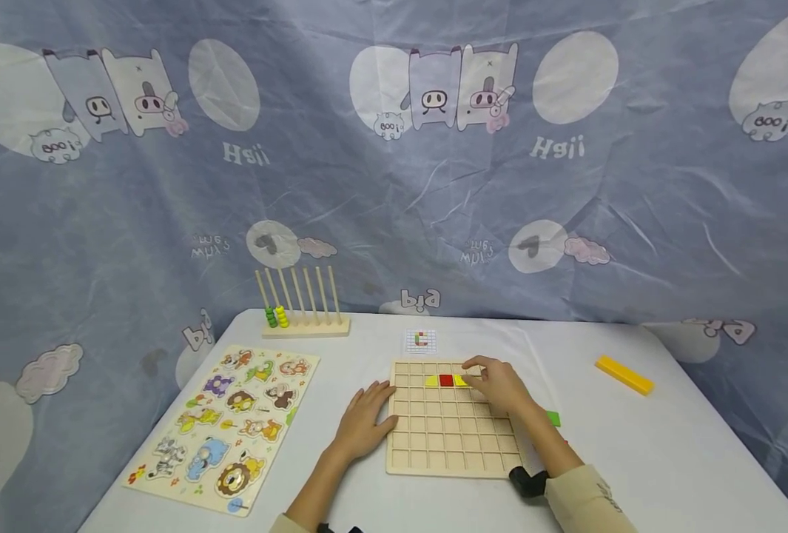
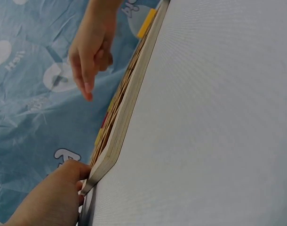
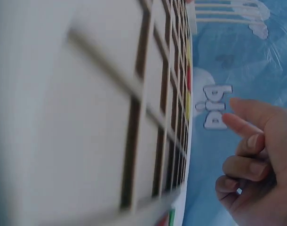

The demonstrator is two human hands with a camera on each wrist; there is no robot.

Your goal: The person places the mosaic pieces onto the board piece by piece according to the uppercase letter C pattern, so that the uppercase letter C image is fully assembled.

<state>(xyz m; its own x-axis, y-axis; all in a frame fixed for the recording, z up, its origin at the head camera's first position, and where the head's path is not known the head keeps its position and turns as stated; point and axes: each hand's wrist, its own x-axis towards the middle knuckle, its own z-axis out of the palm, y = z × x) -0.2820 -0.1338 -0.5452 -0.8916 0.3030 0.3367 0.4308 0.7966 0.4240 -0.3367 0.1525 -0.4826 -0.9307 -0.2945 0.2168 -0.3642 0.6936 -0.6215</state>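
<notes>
The grid board (image 1: 450, 433) is steadied at its edge by the relaxed left hand (image 1: 365, 426). Beneath the loosely curled, empty right hand (image 1: 496, 385) lies a yellow tile (image 1: 461, 380), judged light, stiff, best pinched by its edges.

On the blue backdrop cloth (image 1: 394, 185) the word "Hgii" is printed in white twice, beside the cartoon pigs. Mirrored "pig" lettering is seen lower on it, and "600!" is read on small cloud shapes.

Grid board (image 1: 447, 437) pale wood; tiles yellow (image 1: 431, 381), red (image 1: 445, 380), yellow (image 1: 460, 380).
</notes>
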